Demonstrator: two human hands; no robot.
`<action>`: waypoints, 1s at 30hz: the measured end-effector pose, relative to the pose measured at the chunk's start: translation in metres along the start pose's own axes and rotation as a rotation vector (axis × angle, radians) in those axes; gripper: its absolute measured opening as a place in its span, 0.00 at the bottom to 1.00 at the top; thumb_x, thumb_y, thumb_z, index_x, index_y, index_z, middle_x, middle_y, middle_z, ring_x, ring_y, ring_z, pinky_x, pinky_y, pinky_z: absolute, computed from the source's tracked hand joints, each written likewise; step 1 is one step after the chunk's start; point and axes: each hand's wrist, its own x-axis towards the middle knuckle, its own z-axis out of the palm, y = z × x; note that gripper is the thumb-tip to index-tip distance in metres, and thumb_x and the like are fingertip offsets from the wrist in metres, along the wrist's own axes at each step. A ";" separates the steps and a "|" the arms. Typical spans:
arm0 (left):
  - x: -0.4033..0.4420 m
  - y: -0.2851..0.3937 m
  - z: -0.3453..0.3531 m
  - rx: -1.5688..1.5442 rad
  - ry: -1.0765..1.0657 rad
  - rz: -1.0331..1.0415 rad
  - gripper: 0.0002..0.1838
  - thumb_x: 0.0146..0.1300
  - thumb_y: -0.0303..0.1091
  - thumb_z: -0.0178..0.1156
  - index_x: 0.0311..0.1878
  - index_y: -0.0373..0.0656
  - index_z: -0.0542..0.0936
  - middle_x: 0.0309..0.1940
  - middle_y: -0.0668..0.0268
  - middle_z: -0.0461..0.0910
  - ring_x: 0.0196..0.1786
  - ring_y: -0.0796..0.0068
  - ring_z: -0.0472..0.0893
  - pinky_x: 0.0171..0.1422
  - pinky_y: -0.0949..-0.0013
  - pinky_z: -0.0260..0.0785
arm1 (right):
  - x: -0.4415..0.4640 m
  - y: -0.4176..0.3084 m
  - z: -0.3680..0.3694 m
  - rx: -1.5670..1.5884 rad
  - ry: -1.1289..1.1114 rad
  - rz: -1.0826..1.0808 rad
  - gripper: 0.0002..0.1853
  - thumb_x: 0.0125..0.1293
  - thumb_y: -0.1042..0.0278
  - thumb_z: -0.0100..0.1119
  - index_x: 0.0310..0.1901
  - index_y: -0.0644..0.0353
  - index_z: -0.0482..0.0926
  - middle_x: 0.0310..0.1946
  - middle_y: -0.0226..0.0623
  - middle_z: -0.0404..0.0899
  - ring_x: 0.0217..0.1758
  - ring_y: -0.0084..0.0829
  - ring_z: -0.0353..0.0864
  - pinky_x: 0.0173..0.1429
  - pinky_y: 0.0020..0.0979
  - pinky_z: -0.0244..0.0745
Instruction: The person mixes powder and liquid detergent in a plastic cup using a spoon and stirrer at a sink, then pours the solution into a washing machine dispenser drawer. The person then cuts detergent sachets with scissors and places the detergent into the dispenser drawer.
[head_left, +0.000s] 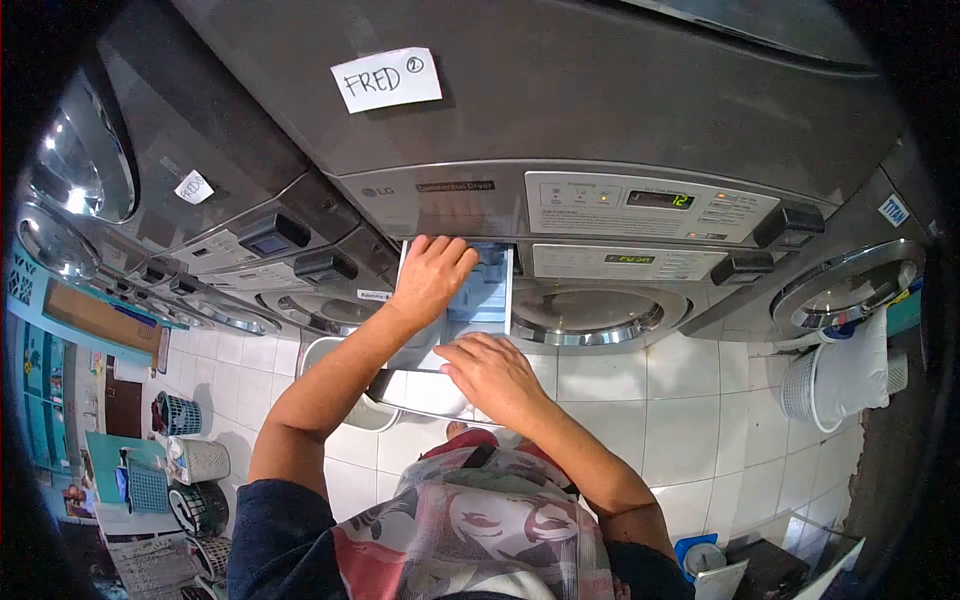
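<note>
A detergent drawer [510, 290] is pulled out from the stacked LG laundry machine in front of me, with pale blue compartments inside. My left hand [437, 278] is over the drawer's left side near the machine, its fingers bent downward and their tips hidden; what they grip, if anything, I cannot make out. At the drawer's near end, my right hand [492, 372] curls over the edge of the dark front panel [425, 394]. Below and to the right of the drawer sits a round washer door [590, 315].
The upper control panel [650, 205] shows 12; the lower display [630, 259] is lit. A "FRED 2" paper label [387, 80] hangs above. A white basket [372, 413] stands under the drawer, and another basket [800, 385] holds white cloth at right. More machines line the left.
</note>
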 end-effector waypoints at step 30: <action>-0.028 -0.037 -0.013 -0.572 0.091 -0.197 0.21 0.49 0.28 0.63 0.49 0.43 0.73 0.40 0.66 0.79 0.47 0.65 0.76 0.51 0.62 0.66 | 0.066 0.079 0.014 -0.163 0.545 0.222 0.05 0.52 0.74 0.60 0.32 0.58 0.77 0.32 0.34 0.75 0.38 0.37 0.74 0.43 0.36 0.71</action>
